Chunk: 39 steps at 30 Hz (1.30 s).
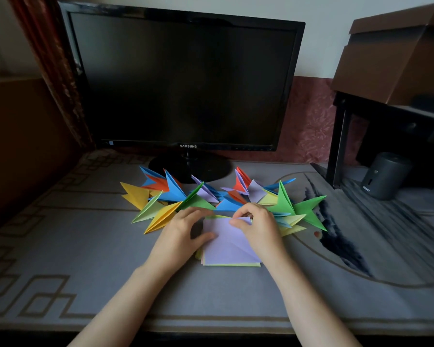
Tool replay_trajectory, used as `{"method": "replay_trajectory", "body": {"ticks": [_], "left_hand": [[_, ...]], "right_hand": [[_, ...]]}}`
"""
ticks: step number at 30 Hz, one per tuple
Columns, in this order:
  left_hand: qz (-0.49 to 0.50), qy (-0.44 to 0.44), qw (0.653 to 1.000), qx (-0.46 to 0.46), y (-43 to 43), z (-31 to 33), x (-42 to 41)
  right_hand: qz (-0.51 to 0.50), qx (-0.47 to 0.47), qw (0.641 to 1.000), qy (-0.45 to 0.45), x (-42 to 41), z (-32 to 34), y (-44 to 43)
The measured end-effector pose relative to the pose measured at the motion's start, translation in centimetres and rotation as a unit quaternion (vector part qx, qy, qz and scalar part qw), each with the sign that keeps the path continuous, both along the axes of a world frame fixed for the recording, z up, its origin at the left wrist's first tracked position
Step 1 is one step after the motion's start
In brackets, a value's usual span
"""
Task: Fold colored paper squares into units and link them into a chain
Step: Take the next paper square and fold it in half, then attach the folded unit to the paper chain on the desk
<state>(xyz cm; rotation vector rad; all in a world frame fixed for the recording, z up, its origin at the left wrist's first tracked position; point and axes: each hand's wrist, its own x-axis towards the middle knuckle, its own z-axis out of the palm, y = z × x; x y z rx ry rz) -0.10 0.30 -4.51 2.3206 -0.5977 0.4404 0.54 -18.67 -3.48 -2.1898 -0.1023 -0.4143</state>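
Note:
A lilac paper square (226, 242) lies on top of a small stack of colored squares (232, 264) in the middle of the desk. A diagonal crease runs across it. My right hand (257, 227) pinches its far right corner, which is turned over toward me. My left hand (183, 234) rests on the sheet's left edge, thumb pressing the paper and fingers at its far edge. Behind both hands lies a row of several folded pointed units (211, 196) in yellow, blue, orange, green and lilac.
A black monitor (183, 78) stands on its round base (188, 167) right behind the folded units. A dark cylinder (383, 175) and a black stand with a cardboard box (396, 56) are at the right. The grey desk mat (110, 259) runs to the front edge.

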Motion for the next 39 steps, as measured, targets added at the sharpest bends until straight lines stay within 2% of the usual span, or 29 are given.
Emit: {"method": "replay_trajectory", "body": {"ticks": [4, 7, 10, 14, 18, 21, 27, 29, 32, 34, 39], "left_hand": [[0.008, 0.018, 0.999, -0.038, 0.2, 0.2, -0.1], [0.018, 0.027, 0.997, -0.07, 0.2, 0.4, -0.3], [0.026, 0.044, 0.99, -0.132, 0.0, 0.9, -0.5], [0.016, 0.112, 0.957, -0.266, -0.6, 2.0, -1.1], [0.004, 0.199, 0.92, -0.338, -0.5, 2.5, -1.1], [-0.001, 0.207, 0.902, -0.379, -0.4, 2.7, -1.1], [0.036, 0.202, 0.884, -0.421, 0.2, 2.7, -1.0], [0.046, 0.193, 0.889, -0.412, 0.3, 2.6, -1.0], [0.059, 0.178, 0.897, -0.4, 0.5, 2.5, -0.9], [0.061, 0.172, 0.902, -0.392, 0.5, 2.5, -0.9], [0.042, 0.167, 0.912, -0.373, 0.4, 2.6, -1.1]], "right_hand": [[-0.014, -0.024, 1.0, -0.011, 0.2, 0.0, 0.0], [-0.017, -0.005, 0.997, -0.072, 0.1, 0.2, 0.1], [-0.006, 0.092, 0.991, -0.096, -0.4, 0.8, 0.1], [0.028, 0.221, 0.971, -0.081, -1.0, 1.8, 0.6], [0.031, 0.302, 0.951, -0.052, -1.0, 2.0, 0.6], [0.048, 0.326, 0.944, -0.03, -1.2, 2.2, 0.7], [0.149, 0.282, 0.947, -0.047, -1.5, 2.6, 0.4], [0.195, 0.215, 0.955, -0.058, -1.8, 2.6, 0.1], [0.202, 0.053, 0.975, -0.08, -1.8, 1.6, 0.5], [0.201, 0.0, 0.976, -0.088, -1.3, 0.9, 0.7], [0.178, 0.015, 0.979, -0.103, -1.1, 1.0, 0.7]]}}
